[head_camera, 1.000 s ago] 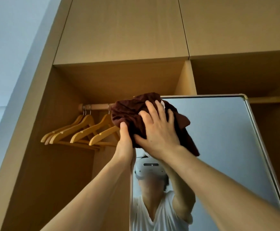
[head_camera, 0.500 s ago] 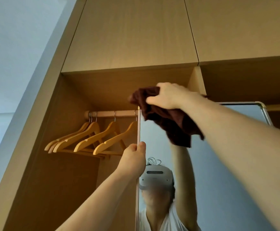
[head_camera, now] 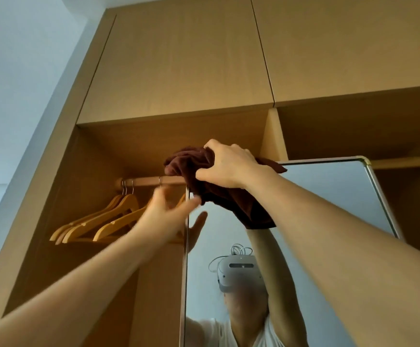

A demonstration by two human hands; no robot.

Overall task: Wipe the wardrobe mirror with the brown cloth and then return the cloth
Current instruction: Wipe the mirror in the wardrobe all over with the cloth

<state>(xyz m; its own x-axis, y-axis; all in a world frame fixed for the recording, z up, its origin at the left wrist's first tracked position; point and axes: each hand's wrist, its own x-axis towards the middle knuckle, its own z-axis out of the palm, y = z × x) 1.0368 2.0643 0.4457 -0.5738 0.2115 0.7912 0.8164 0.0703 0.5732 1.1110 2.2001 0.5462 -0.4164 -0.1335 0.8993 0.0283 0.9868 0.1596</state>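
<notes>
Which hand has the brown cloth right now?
The right hand grips the bunched brown cloth at the top left corner of the mirror; the left hand, fingers spread, holds nothing beside its left edge.

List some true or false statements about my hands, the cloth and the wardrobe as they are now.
1. The right hand grips the brown cloth at the top of the mirror. True.
2. The left hand holds the cloth too. False: it is open with spread fingers, near the mirror's left edge, and holds nothing.
3. The wooden hangers hang on the rail left of the mirror. True.
4. Shirts hang on those hangers. False: the hangers are bare.
</notes>
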